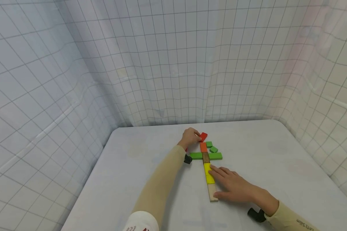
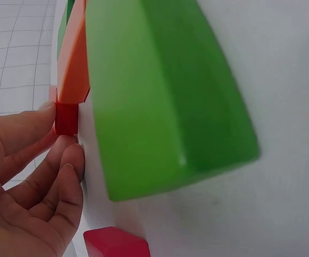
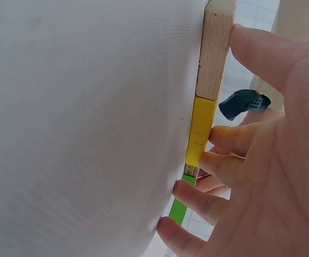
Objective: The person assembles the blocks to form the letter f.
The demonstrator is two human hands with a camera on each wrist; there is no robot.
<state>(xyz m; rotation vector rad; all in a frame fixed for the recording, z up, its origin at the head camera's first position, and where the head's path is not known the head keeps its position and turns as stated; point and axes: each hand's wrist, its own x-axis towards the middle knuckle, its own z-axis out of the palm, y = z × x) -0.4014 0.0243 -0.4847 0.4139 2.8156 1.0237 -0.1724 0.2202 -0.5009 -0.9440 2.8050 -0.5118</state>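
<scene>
Out at the far end of a row of flat blocks, my left hand (image 1: 189, 137) pinches a red block (image 1: 203, 137) between thumb and fingers. Below it, in line, lie an orange block (image 1: 203, 147), a brown block (image 1: 206, 157), a yellow block (image 1: 209, 174) and a bare-wood block (image 1: 212, 192). Green bars (image 1: 215, 156) stick out on either side of the brown one. My right hand (image 1: 234, 186) lies along the row's right side, fingertips touching the yellow block and thumb at the bare-wood block. Its fingers (image 3: 224, 140) are spread.
Two small green blocks (image 1: 209, 144) sit right of the orange one. Another red block (image 2: 114, 242) lies under my left wrist, mostly hidden in the head view. The white table (image 1: 127, 179) is enclosed by hanging gridded sheets (image 1: 173, 64) at the back and sides.
</scene>
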